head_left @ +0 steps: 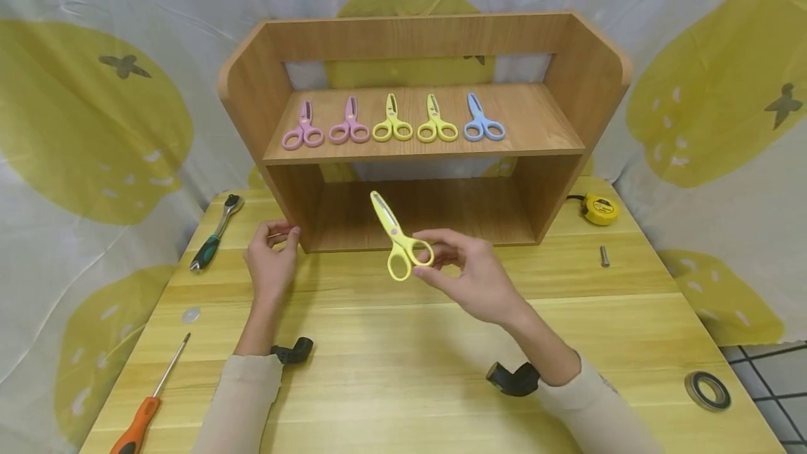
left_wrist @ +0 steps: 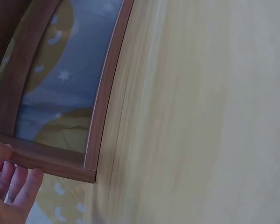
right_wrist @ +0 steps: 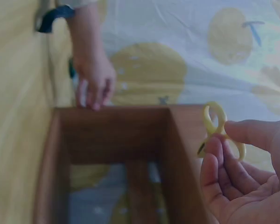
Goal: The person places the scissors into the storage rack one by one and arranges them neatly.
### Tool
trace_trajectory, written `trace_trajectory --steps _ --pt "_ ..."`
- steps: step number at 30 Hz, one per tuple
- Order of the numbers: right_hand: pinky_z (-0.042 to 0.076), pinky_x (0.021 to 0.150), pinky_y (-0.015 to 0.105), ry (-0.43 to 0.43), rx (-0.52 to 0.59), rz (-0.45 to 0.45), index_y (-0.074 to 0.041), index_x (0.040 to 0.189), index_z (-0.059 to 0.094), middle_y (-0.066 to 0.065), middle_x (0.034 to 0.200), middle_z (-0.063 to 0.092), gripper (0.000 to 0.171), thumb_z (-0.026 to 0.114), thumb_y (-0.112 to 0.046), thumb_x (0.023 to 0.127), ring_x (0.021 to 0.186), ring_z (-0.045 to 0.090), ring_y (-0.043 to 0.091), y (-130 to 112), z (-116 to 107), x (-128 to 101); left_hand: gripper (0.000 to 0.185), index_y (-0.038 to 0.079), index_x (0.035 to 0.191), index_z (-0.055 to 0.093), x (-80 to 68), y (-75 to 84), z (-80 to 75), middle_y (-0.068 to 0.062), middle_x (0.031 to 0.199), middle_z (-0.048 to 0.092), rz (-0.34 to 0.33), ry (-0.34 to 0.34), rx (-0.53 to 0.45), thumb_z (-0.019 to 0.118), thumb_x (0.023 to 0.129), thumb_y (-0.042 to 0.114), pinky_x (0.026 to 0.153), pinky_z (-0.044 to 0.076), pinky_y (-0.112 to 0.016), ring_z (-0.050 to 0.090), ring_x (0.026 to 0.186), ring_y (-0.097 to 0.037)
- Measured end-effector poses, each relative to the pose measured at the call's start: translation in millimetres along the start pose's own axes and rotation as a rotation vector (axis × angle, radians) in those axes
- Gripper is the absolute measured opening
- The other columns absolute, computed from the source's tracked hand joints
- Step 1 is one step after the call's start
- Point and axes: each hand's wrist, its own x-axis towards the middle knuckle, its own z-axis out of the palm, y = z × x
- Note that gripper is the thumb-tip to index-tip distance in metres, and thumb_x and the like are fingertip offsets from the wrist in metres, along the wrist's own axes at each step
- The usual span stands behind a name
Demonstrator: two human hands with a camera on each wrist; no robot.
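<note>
A pale wood-grain table (head_left: 403, 356) fills the lower part of the head view, and behind it a white cloth backdrop (head_left: 94, 111) printed with large yellow rounds covers the wall. At 5 o'clock, off the table's right edge, a patch of grey tiled floor (head_left: 772, 370) shows.

On the far half of the table stands a brown wooden shelf unit (head_left: 265, 83) with one upper board and an open bay beneath. Five small scissors lie in a row on the upper board: two pink (head_left: 303, 129) at the left, two yellow (head_left: 393, 122) in the middle, one blue (head_left: 482, 121) at the right.

The right hand (head_left: 476, 275) is raised in front of the open bay, its thumb and fingers pinching the handle loops of a sixth pair, the yellow scissors (head_left: 397, 237), with the blades pointing up toward 11 o'clock. The left hand (head_left: 272, 258) is at the shelf unit's lower left corner, fingers loosely curled, their tips at the wood; it holds nothing.

Around the table: a ratchet wrench (head_left: 217, 231) at 10 o'clock, a washer (head_left: 190, 314) nearer, an orange-handled screwdriver (head_left: 148, 408) at 7 o'clock, a yellow tape measure (head_left: 599, 209) at 2 o'clock, a small bolt (head_left: 604, 256) just below it, and a roll of dark tape (head_left: 707, 390) at 4 o'clock.
</note>
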Motion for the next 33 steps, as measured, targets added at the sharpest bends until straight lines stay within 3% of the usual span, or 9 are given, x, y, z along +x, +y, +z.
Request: trace_trajectory --steps 5,11,14,22,29,33 --pt "0.062 0.076 0.025 0.096 0.013 -0.083 -0.006 0.131 0.066 0.007 0.096 0.073 0.043 0.078 -0.002 0.090 0.083 0.070 0.017 -16.8 -40.1 3.1 0.026 0.008 0.115 0.067 0.0 -0.7 1.1 -0.006 0.113 0.073 -0.007 -0.002 -0.008 0.074 0.096 0.024 0.075 0.056 -0.010 0.071 0.103 -0.010" --pt "0.056 0.068 0.017 0.231 -0.038 -0.120 -0.004 0.133 0.066 -0.001 0.094 0.073 0.042 0.074 0.002 0.092 0.080 0.067 0.012 -20.2 -83.8 15.4 0.027 0.008 0.119 0.066 0.9 -4.1 2.5 -0.006 0.119 0.073 0.013 -0.011 -0.009 0.074 0.097 0.022 0.082 0.059 -0.014 0.072 0.109 -0.017" --pt "0.056 0.071 0.015 0.321 -0.054 -0.125 0.000 0.131 0.066 -0.003 0.092 0.071 0.040 0.074 0.003 0.092 0.081 0.066 0.010 -18.1 -102.8 23.6 0.028 0.008 0.121 0.066 1.6 -5.5 3.6 -0.006 0.121 0.073 0.021 -0.014 -0.004 0.074 0.096 0.020 0.082 0.059 -0.014 0.073 0.110 -0.018" --pt "0.054 0.073 0.013 0.454 -0.128 -0.038 -0.003 0.129 0.068 -0.007 0.087 0.068 0.038 0.076 -0.007 0.093 0.078 0.065 0.007 -4.3 -149.6 49.1 0.030 0.008 0.122 0.066 2.1 -7.0 2.4 -0.006 0.123 0.073 0.027 -0.017 -0.029 0.076 0.094 0.014 0.082 0.060 -0.014 0.073 0.110 -0.019" --pt "0.051 0.072 0.012 0.470 -0.309 0.072 -0.006 0.131 0.068 -0.018 0.082 0.068 0.040 0.076 -0.020 0.094 0.079 0.066 0.000 4.9 -174.6 68.7 0.029 0.009 0.120 0.068 2.5 -10.7 1.7 -0.006 0.120 0.075 0.048 -0.014 -0.029 0.078 0.093 0.015 0.080 0.060 -0.013 0.074 0.107 -0.019" --pt "0.049 0.067 0.011 0.467 -0.381 0.126 -0.006 0.132 0.067 -0.017 0.085 0.068 0.041 0.073 -0.024 0.096 0.076 0.064 -0.003 6.8 -179.2 74.5 0.029 0.009 0.118 0.068 2.9 -10.3 1.2 -0.007 0.119 0.075 0.048 -0.009 -0.029 0.079 0.093 0.016 0.080 0.060 -0.014 0.074 0.105 -0.017"
